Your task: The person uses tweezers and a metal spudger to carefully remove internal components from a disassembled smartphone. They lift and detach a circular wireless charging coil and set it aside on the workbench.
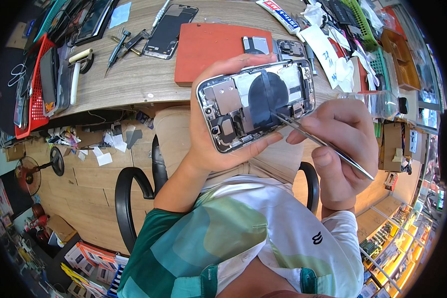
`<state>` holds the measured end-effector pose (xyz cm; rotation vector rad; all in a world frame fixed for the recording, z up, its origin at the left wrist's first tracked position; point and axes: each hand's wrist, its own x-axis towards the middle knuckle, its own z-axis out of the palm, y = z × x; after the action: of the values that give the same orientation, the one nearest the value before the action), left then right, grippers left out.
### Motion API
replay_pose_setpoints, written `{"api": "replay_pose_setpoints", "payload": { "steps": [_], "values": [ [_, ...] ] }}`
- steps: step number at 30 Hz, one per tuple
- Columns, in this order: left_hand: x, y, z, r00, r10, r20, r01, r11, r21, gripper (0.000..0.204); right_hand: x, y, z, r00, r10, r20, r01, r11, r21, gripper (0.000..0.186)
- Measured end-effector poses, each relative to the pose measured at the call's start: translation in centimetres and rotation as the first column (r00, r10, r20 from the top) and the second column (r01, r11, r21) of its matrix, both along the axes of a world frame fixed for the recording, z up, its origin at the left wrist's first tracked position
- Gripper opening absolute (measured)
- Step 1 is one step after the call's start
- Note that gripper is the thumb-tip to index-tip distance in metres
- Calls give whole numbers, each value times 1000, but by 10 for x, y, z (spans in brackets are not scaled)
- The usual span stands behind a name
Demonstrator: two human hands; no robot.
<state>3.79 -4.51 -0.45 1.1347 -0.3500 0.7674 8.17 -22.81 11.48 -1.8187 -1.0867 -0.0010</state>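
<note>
My left hand [208, 144] is closed around an opened phone housing [223, 94], holding it tilted, with silvery parts, small modules and a round black pad [268, 92] crossed by a strip in its middle. In my right hand [350, 144] are thin metal tweezers [323, 143], gripped with bent fingers; their tips reach the lower part of the black pad. Just beyond the phone, an orange-red mat [203, 49] lies on the table with small silver parts partly hidden behind my left fingers.
The wooden table [129, 82] holds a detached screen [169, 32], screwdrivers [116, 52], a red basket [35, 99], a roller tool [77, 59], a white tube [278, 17], papers [320, 54] and a clear container [372, 102]. Black chair armrests [126, 188] flank my lap; a fan [29, 174] stands left.
</note>
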Motion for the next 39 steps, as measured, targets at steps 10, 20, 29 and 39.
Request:
{"api": "replay_pose_setpoints", "payload": {
  "steps": [10, 20, 29, 39],
  "values": [
    [-1, -4, 10, 991, -111, -75, 98, 982, -163, 106, 10, 17, 4, 991, -43, 127, 43, 999, 0, 26],
    [-3, -4, 5, 993, -114, -10, 111, 982, -150, 98, 5, 28, 9, 995, 87, 53, -75, 978, -197, 24],
    [-2, -3, -2, 995, -95, 6, 96, 995, -39, 93, 4, 33, 1, 995, 103, -7, -102, 980, -169, 19],
    [-2, -2, -3, 997, -80, 20, 80, 997, -7, 91, 3, 37, -4, 994, 80, -71, -88, 989, -120, 17]
  ]
}}
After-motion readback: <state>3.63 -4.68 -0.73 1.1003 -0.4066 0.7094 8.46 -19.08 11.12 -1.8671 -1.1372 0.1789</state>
